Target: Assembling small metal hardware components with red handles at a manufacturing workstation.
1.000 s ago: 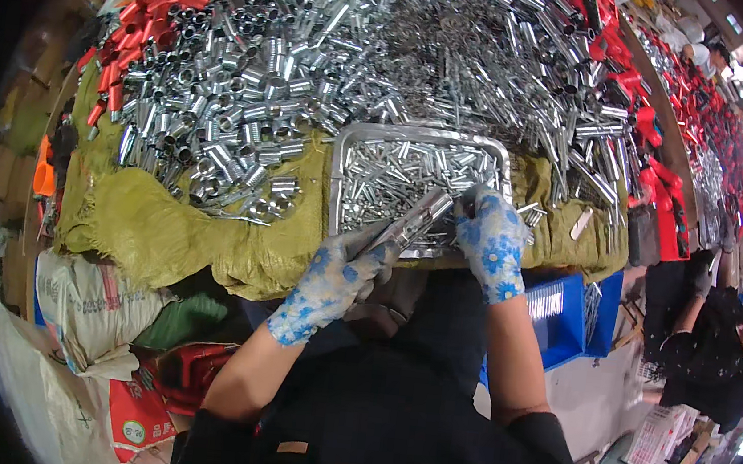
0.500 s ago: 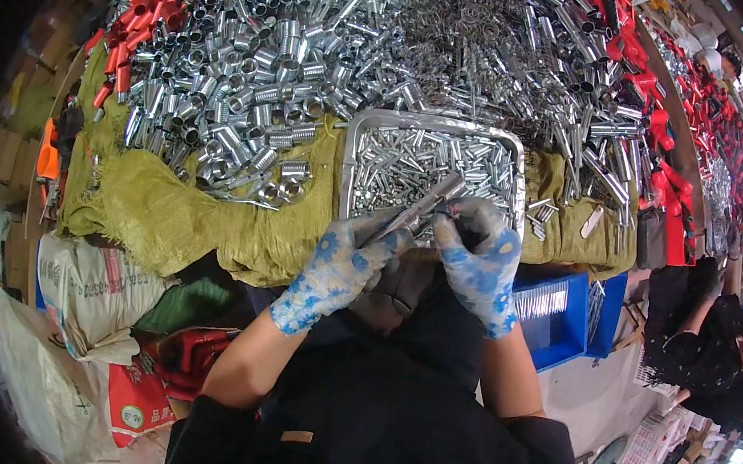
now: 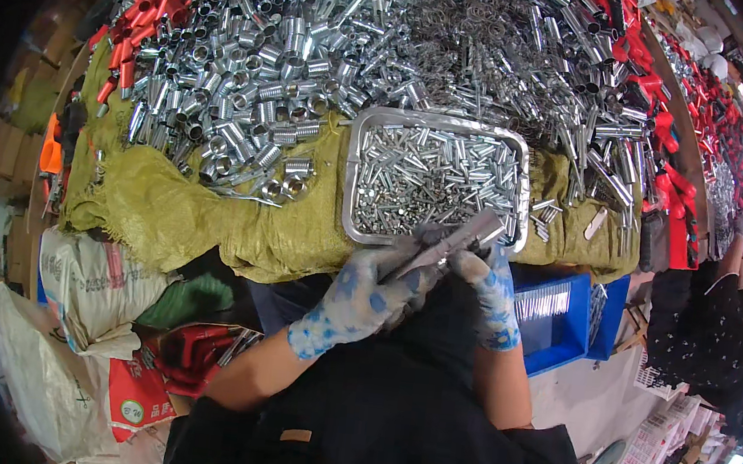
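Note:
My left hand (image 3: 358, 300), in a white glove with a blue flower print, is closed around a shiny metal tube (image 3: 471, 234). The tube is tilted, its far end pointing up to the right over the near edge of the tray. On its right side, my right hand (image 3: 492, 296), gloved alike, is closed with curled fingertips against the tube. Whatever those fingertips pinch is hidden. Just beyond both hands lies a metal tray (image 3: 352, 176) full of small steel pins (image 3: 435, 171).
Heaped behind the tray are threaded metal sleeves (image 3: 250, 104), wire springs (image 3: 471, 36) and red handles (image 3: 147, 5). Yellow-green woven cloth (image 3: 185, 214) covers the front edge. Blue bins (image 3: 548, 352) stand at lower right, sacks (image 3: 89, 285) at lower left. Another person (image 3: 706, 331) is at right.
Both hands have moved slightly right and nearer to me, with the tube. The right hand has turned more upright, and more of the tray's pins show. The person at right has shifted.

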`<state>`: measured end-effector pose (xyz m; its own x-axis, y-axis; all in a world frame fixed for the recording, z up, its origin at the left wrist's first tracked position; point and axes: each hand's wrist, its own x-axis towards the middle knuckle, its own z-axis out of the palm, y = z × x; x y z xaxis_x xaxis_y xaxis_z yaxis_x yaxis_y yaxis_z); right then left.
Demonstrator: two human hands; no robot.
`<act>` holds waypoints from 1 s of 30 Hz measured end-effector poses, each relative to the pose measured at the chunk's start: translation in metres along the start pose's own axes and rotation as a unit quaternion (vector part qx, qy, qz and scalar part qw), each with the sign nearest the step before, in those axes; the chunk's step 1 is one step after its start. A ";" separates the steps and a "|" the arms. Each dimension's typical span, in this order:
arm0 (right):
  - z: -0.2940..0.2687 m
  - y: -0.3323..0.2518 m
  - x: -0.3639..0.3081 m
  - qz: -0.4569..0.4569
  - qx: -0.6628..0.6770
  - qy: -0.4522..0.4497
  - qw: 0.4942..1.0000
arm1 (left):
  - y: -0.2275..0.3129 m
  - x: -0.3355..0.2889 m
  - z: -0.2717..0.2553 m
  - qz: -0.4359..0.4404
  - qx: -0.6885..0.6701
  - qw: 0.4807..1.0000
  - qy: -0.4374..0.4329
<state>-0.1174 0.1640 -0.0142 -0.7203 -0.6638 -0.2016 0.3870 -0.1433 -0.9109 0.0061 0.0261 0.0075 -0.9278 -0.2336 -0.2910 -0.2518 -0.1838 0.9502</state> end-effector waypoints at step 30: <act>-0.008 0.008 -0.007 0.109 0.094 0.016 0.990 | -0.019 0.077 -0.043 0.095 0.636 0.740 0.197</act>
<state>-0.1140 0.1730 -0.0232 -0.6250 -0.6708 -0.3992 0.6323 -0.1352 -0.7628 -0.0487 -0.0296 -0.0378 -0.8906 -0.4459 0.0894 -0.4147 0.8770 0.2426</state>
